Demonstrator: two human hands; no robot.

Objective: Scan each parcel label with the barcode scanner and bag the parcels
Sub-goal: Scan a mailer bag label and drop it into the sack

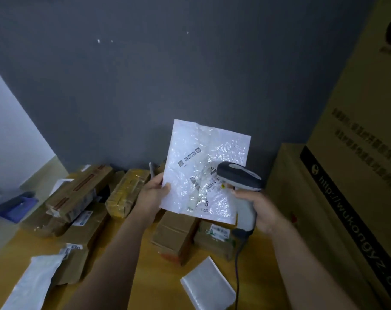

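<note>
Both forearms are reaching out over the near edge of the worktop [154, 280]. The left hand [154, 194] is pinching the left edge of one white bubble mailer [203, 151], thumb in front, and is holding it upright above the middle of the worktop. The right hand [260, 210] is gripping the handle of the single barcode scanner [239, 176], its fingers [238, 193] curling round it. The scanner's head is pointing at the mailer's barcode label [213, 186], close in front of it. One dark cable [236, 271] is hanging from the handle towards the near edge.

Two flat bags are lying near that edge: a clear bag [209, 285] towards the right and a pale bag [33, 280] at the near left corner. Seven cardboard parcels [174, 231], as far as can be counted, are sitting across the far half. Two big cartons [357, 135] are standing by the right edge, and one blue tray [15, 206] is sitting off the left edge.
</note>
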